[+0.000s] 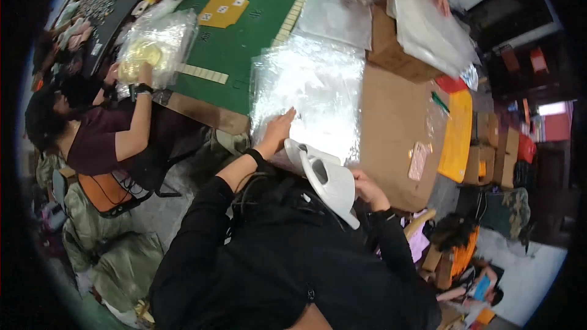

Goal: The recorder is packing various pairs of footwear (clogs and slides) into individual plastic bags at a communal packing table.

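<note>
A pair of white slide slippers (338, 187) is held close to my body at the table's near edge. My right hand (369, 189) grips them from the right side, its fingers partly hidden behind them. Flat on a stack of clear plastic bags (312, 88) lies my left hand (278, 132), its fingers stretched out and nothing in its grasp. The bags are shiny and spread over the table in front of me, and the slippers overlap their near edge.
Brown cardboard (391, 140) covers the table on the right, with a pink phone (418, 161) on it. A cardboard box (391, 43) stands behind. At left a co-worker handles yellow slippers (142, 63) in clear bags; another person's hand is at the far right.
</note>
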`<state>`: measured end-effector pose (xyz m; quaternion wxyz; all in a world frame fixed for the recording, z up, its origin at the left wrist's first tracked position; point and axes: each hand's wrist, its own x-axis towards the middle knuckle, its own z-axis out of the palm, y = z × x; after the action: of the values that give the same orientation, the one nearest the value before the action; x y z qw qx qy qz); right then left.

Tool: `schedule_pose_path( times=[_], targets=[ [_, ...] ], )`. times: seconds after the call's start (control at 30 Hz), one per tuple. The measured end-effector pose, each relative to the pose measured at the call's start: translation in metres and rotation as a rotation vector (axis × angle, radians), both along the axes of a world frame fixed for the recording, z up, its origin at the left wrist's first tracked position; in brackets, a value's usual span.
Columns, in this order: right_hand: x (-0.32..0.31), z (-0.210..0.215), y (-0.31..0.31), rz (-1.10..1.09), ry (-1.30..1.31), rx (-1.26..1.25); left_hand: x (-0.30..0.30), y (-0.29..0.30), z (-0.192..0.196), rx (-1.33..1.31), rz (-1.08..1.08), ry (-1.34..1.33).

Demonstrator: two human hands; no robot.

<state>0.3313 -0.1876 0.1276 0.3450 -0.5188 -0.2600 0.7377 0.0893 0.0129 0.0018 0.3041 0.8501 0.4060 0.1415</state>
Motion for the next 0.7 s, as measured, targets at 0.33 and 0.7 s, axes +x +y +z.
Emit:
schedule_pose_path(
  times=[0.33, 0.7],
  targets=[
    [-0.005, 0.000, -0.033, -0.134, 0.039, 0.031, 0.011, -0.021, 0.043, 0.563, -0.249, 0.305],
    [-0.017, -0.017, -0.050, -0.187, 0.027, 0.143, -0.010, -0.026, 0.009, 0.365, -0.534, 0.225]
  ],
)
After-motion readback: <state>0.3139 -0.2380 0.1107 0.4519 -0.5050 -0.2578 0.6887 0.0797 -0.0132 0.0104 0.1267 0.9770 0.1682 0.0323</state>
